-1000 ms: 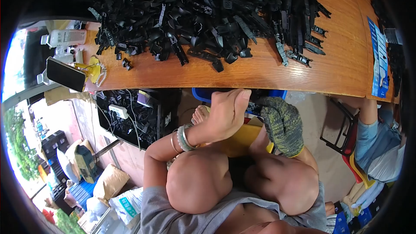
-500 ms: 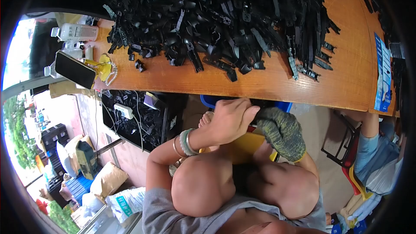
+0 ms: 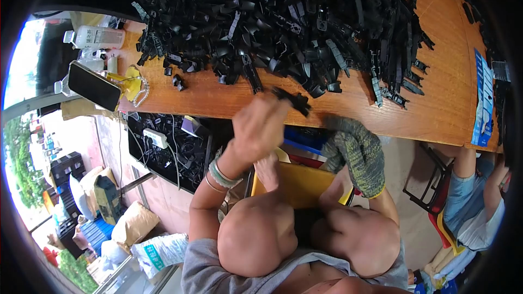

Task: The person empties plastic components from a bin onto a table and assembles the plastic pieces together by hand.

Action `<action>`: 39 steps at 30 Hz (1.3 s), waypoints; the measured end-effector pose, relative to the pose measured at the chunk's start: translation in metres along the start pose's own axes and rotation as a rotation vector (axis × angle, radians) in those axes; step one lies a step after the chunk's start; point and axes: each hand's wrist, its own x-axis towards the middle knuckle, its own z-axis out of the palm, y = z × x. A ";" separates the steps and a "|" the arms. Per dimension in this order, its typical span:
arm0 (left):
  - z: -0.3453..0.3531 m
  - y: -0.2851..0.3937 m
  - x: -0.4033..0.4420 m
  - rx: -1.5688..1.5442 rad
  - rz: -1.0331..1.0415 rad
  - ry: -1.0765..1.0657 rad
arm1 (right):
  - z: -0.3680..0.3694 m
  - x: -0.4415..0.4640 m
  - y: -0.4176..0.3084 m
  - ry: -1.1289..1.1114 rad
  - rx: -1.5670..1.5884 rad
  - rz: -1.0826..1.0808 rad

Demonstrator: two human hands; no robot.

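Note:
My bare left hand (image 3: 260, 126), smeared by motion, is at the table's front edge with a bracelet and a bangle on its wrist. Its fingers are closed on a blurred black plastic part (image 3: 292, 101) just in front of the pile. My right hand (image 3: 357, 155) wears a grey-green knitted glove and hovers near the edge, right of a blue bin (image 3: 305, 140). Its fingers are curled, and a dark blur at the fingertips hides what they hold, if anything. A large heap of black plastic parts (image 3: 272, 27) covers much of the wooden table (image 3: 381, 117).
A phone (image 3: 93, 86) leans on a yellow stand at the left, near plastic bottles (image 3: 98, 38). Below, a black crate (image 3: 190, 155) carries a power strip (image 3: 156, 138). A yellow stool (image 3: 297, 185) stands between my legs. Another person (image 3: 474, 201) sits at the right.
My left hand has moved up and left, from beside the glove to the table edge, and now has a black part at its fingers. The gloved hand has shifted slightly upward, tilting.

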 end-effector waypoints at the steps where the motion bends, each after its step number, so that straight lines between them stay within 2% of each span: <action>1: -0.001 0.006 -0.001 -0.080 0.147 0.047 | 0.003 0.004 0.000 0.002 0.000 0.001; 2: -0.006 0.014 0.005 -0.182 0.227 -0.103 | 0.010 0.008 -0.002 0.008 -0.030 -0.129; 3: -0.003 0.021 0.007 -0.210 0.256 -0.097 | 0.013 0.010 -0.002 0.014 -0.061 -0.261; 5: 0.005 0.027 0.009 -0.238 0.286 -0.088 | 0.012 0.012 -0.001 0.066 0.028 -0.213; 7: 0.012 0.026 0.007 -0.177 -0.322 0.035 | 0.013 0.011 -0.003 0.177 0.160 -0.141; 10: 0.021 0.013 0.011 -0.147 -0.409 -0.072 | 0.002 0.007 -0.003 0.106 0.134 -0.133; 12: 0.017 0.017 0.014 -0.191 -0.427 -0.094 | 0.002 0.006 -0.008 0.152 0.159 -0.090; 14: 0.008 0.025 0.019 -0.647 -0.599 -0.174 | -0.008 0.004 -0.003 0.059 0.184 -0.058; 15: 0.005 0.028 0.018 -0.651 -0.599 -0.179 | -0.008 0.003 -0.003 0.064 0.186 -0.056; 17: -0.002 0.032 0.018 -0.840 -0.754 -0.272 | -0.008 0.004 -0.003 0.101 -0.257 -0.282; 18: -0.004 0.033 0.022 -0.842 -0.755 -0.273 | -0.009 0.003 -0.003 0.102 -0.257 -0.280; 20: -0.008 0.033 0.031 -0.699 -0.478 -0.236 | -0.012 0.001 -0.004 0.088 -0.347 -0.258; 21: -0.007 0.033 0.030 -0.699 -0.478 -0.236 | -0.014 0.001 -0.002 0.088 -0.348 -0.258; 23: -0.004 0.033 0.029 -0.628 -0.357 -0.216 | -0.018 0.003 0.004 0.026 -0.653 -0.544; 26: -0.003 0.037 0.029 -0.610 -0.344 -0.199 | -0.016 0.003 0.007 0.045 -0.550 -0.440; 30: 0.000 0.041 0.028 -0.597 -0.304 -0.169 | -0.012 0.001 0.012 0.133 -0.614 -0.515; 32: -0.005 0.045 0.030 -1.058 -0.859 -0.319 | -0.012 -0.001 0.011 0.099 -0.739 -0.616; 33: -0.002 0.044 0.028 -1.058 -0.860 -0.320 | -0.012 -0.003 0.011 0.099 -0.738 -0.615; 35: 0.011 0.042 0.023 -0.721 -0.597 -0.257 | -0.011 -0.004 0.012 0.063 -0.778 -0.654; 36: 0.017 0.046 0.020 -0.720 -0.598 -0.258 | -0.011 -0.005 0.015 0.062 -0.777 -0.653; 38: 0.023 0.058 0.017 -0.728 -0.661 -0.211 | -0.009 -0.005 0.020 0.107 -1.015 -0.866; 39: 0.016 0.065 0.021 -0.724 -0.715 -0.272 | -0.006 -0.007 0.018 0.103 -1.014 -0.865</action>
